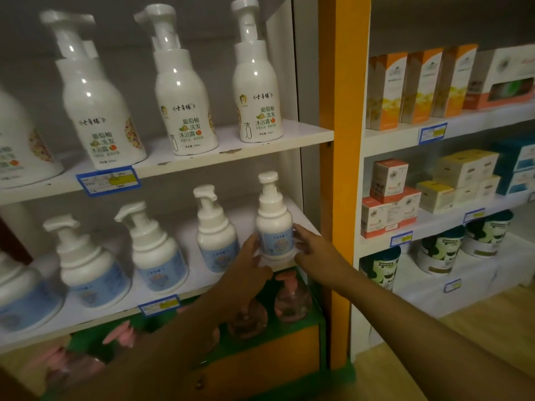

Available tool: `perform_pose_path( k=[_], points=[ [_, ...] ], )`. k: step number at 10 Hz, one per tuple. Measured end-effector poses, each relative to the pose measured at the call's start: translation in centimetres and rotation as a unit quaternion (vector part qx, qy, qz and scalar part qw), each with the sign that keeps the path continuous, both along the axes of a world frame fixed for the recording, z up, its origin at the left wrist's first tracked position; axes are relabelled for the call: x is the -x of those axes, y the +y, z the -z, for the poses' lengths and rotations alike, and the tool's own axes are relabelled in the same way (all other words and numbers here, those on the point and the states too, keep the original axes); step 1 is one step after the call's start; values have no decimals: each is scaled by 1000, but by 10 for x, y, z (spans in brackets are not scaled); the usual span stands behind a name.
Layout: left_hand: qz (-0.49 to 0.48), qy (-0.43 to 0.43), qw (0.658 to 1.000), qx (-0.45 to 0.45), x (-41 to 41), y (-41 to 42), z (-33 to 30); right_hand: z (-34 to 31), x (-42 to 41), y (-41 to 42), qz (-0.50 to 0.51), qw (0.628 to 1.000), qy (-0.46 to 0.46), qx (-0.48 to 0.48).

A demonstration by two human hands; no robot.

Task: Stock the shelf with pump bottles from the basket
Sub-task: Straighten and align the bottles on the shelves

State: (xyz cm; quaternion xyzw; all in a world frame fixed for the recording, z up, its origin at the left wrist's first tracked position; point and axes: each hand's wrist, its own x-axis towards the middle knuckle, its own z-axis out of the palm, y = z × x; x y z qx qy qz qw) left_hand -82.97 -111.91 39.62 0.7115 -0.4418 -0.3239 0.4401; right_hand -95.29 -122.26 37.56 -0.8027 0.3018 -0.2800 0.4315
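Both hands frame a small white pump bottle (274, 224) that stands upright at the right end of the middle shelf (162, 287), close to the white side wall. The left hand (249, 256) has its fingers loosely spread, the tips touching the bottle's lower left side; the right hand (311, 246) has fingers stretched out and slightly apart, the tips against the bottle's right side. Neither hand wraps the bottle. Its blue label (276, 241) carries a short line of Chinese characters, too blurred to read. To its left stand three more like bottles (215, 233) in a row, also blue-labelled. On the top shelf (260, 146) taller white bottles (257, 79) bear the brand 七草缘 and the words 葡萄柚洗发沐浴露, with a peach-coloured fruit mark. Blue price tags (108, 180) with yellow patches sit on the shelf edges; their print cannot be read. Below, clear bottles with pink pumps (291, 296) stand on a green ledge. Past an orange post (343, 169), the next unit holds orange-and-white cartons (385, 91), small boxes (389, 176) and round tins (441, 250); their writing is too small to tell.
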Motion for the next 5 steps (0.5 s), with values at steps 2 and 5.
perform_pose_path(
  k=[2, 5],
  points=[
    [12, 11, 1000, -12, -3, 0, 0, 3, 1, -1, -1, 1000, -3, -3],
    [9, -119, 992, 40, 18, 42, 20, 24, 25, 11, 88, 986, -77, 115]
  ],
)
